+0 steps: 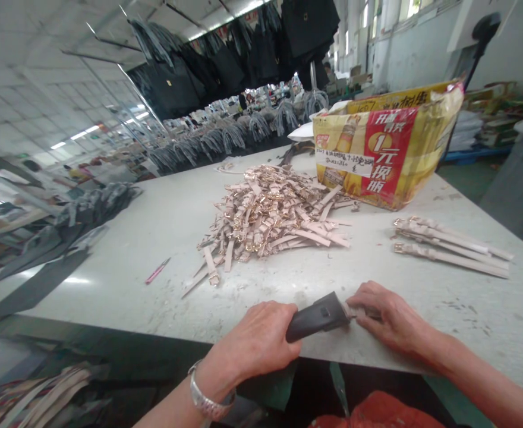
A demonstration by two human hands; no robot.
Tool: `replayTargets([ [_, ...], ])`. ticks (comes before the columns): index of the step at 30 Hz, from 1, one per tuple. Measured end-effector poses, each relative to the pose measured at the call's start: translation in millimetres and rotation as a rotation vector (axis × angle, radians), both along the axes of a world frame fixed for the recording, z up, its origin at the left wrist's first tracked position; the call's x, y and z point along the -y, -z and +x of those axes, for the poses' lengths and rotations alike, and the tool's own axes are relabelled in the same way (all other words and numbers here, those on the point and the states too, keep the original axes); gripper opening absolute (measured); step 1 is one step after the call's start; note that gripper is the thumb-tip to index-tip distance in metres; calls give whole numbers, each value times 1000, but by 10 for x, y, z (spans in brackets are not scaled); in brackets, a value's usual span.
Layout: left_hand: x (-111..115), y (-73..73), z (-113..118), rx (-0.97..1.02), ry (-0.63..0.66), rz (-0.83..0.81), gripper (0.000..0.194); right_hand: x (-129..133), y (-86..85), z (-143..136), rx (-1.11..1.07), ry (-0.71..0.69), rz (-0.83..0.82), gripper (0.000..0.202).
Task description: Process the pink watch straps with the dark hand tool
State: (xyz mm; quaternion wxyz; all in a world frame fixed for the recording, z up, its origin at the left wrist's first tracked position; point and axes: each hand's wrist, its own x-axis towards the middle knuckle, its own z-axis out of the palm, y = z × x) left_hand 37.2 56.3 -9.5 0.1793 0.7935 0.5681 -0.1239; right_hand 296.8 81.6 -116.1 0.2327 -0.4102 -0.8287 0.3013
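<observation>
My left hand (259, 336), with a metal watch on the wrist, is wrapped round a black handheld tool (319, 317) above the table's front edge. The tool's narrow tip points right, towards my right hand (388, 315). My right hand's fingers are pressed together at that tip, on something small that I cannot make out. Beyond my hands lies a large heap of pale pink straps with gold buckles (270, 214). Several similar straps (453, 244) lie side by side on the right.
A yellow and red cardboard box (386, 151) stands behind the heap on the pale table (123, 279). A pink pen-like object (157, 271) lies left of the heap. Dark grey pieces (60, 255) cover the left end. Black bags (239, 65) hang behind; a grey bin (517, 178) stands right.
</observation>
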Motion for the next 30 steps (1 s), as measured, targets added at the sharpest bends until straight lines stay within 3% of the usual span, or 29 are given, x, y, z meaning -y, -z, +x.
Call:
replayTargets([
  [8,67,22,-87,51,-63,-41,25,91,-2,119,58,76,98,32],
  [17,61,2,-46,-6,-53,-14,23,110,41,133,-28,68,53,30],
  [25,44,74,-47,22,-103,-1,25,130,23,118,-39,96,36,36],
  [30,124,12,-18,-20,-97,24,25,135,26,124,-40,94,41,39],
])
